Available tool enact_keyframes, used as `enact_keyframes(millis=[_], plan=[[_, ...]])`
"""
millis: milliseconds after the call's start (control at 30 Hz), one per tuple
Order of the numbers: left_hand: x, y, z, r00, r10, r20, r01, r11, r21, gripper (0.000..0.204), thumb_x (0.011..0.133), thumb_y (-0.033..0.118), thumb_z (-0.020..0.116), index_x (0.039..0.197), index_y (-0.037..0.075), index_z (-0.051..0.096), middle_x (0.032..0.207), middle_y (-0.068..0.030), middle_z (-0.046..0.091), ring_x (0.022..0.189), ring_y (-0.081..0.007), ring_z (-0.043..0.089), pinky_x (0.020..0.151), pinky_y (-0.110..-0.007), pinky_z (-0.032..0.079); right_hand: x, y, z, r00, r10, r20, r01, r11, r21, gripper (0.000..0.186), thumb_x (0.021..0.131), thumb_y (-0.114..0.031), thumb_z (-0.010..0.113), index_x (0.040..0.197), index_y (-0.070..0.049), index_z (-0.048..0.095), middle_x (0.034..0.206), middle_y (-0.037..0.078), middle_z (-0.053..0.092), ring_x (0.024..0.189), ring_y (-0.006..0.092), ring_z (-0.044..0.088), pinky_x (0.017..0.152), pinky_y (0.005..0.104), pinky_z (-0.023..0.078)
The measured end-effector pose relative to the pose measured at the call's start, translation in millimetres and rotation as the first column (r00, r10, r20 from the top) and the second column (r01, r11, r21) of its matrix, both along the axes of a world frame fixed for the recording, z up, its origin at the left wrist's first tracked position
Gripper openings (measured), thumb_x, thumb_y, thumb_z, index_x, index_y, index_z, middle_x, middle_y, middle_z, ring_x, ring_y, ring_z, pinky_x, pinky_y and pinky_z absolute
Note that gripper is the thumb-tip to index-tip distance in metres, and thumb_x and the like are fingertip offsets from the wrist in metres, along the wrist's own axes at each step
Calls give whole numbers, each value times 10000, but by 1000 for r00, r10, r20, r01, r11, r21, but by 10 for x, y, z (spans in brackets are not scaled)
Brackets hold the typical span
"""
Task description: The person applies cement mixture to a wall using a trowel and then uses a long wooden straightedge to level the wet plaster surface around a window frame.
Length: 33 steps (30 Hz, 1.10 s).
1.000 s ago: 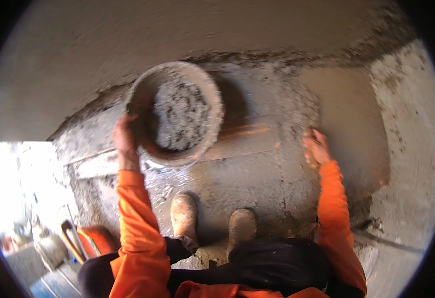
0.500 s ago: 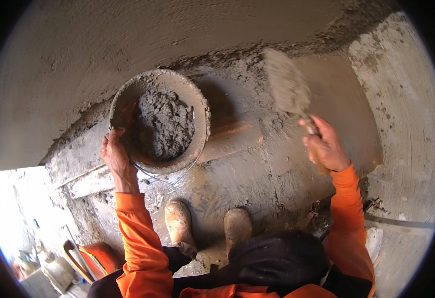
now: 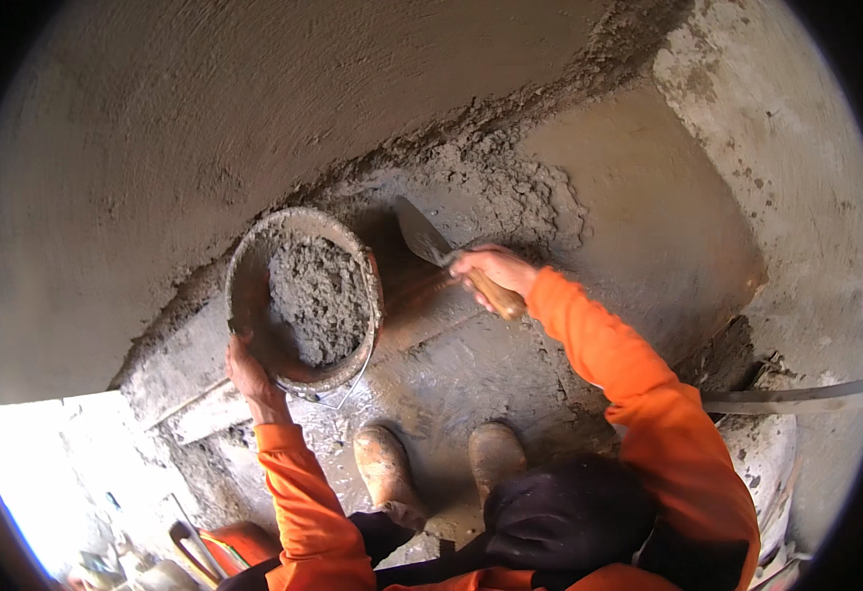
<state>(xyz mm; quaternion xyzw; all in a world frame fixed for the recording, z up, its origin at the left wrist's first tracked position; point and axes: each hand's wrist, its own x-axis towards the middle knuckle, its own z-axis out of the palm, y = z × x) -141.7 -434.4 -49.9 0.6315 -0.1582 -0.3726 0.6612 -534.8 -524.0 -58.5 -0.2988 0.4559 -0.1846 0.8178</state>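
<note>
My left hand (image 3: 252, 372) is closed on the lower-left rim of a mortar-caked bucket (image 3: 246, 281) with a wire bail. Grey lumpy mortar (image 3: 318, 305) lies inside it. My right hand (image 3: 495, 271) grips the wooden handle of a pointed trowel (image 3: 421, 233), whose blade angles up and left, just right of the bucket and over the wet slab. Above and right of the blade, loose mortar (image 3: 515, 192) is spread along the base of the plastered surface.
A rough plastered wall (image 3: 254, 108) spans the top, and a pale concrete face (image 3: 766, 167) the right. My two muddy boots (image 3: 382, 463) stand on the wet floor. An orange container (image 3: 244, 547) with long-handled tools sits at lower left, beside a bright opening. A grey strip (image 3: 796, 399) juts at right.
My right hand and trowel have swung left toward the bucket, the blade now pointing up-left. The bucket and my left hand appear lower in the picture, as the view has shifted.
</note>
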Motion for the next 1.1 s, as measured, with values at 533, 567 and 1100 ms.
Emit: enact_keyframes(millis=[533,567,1100], plan=[[-20,136,-5,999,-33,20,33,999,-19,251,885,209,488,969,-9,577,929,-81,590,846,-174,557,765,-309,460,42,174,-15,984,-161,78,167,983,-73,270,801,-267,567,914,-28,513,726,61,523,523,109,518,414,247,457],[-5,128,-59,998,-60,-14,60,998,-19,262,887,215,483,976,-13,577,935,-84,592,847,-174,557,766,-309,459,26,34,-29,981,-186,-50,180,977,-113,272,791,-260,580,910,-23,515,730,66,530,523,111,520,414,248,459],[38,76,-57,992,-80,95,82,996,-19,310,871,223,479,980,-43,596,934,-86,588,843,-177,532,769,-309,438,-740,-279,-326,860,-487,151,505,856,-116,302,789,-304,563,919,-34,525,744,39,509,527,92,498,454,230,469]])
